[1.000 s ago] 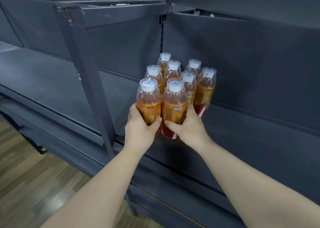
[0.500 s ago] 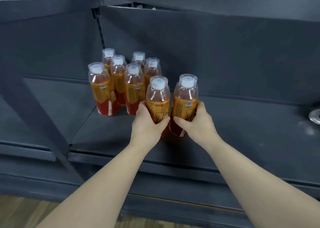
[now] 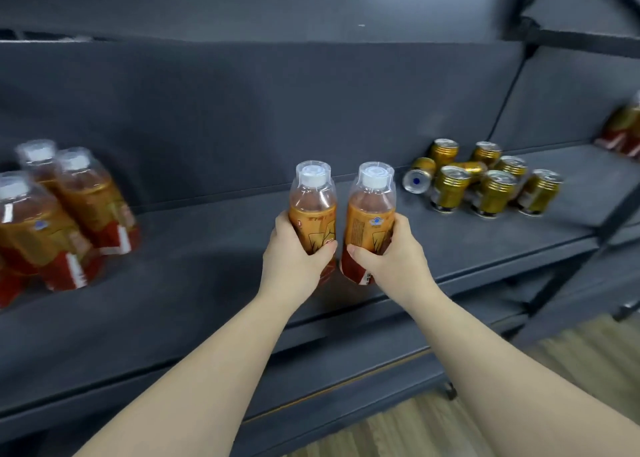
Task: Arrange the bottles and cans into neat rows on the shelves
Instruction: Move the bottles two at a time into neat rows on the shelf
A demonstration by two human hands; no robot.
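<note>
My left hand (image 3: 294, 259) grips an orange tea bottle (image 3: 312, 202) with a white cap. My right hand (image 3: 394, 252) grips a second tea bottle (image 3: 370, 214) right beside it. Both bottles are upright, over the middle of the dark grey shelf (image 3: 214, 269); whether they touch it is unclear. A blurred cluster of the same bottles (image 3: 59, 214) stands at the far left of the shelf. Several gold cans (image 3: 485, 182) sit in a loose group to the right, at least one can (image 3: 417, 176) lying on its side.
More bottles (image 3: 623, 130) show at the right edge on the neighbouring shelf bay. A dark upright post (image 3: 581, 259) divides the bays. Lower shelves run below, and wooden floor (image 3: 415, 429) lies beneath them.
Both hands have carried the two bottles to the right, away from the bottle cluster, which now sits far left. The gold cans have come into view on the right.
</note>
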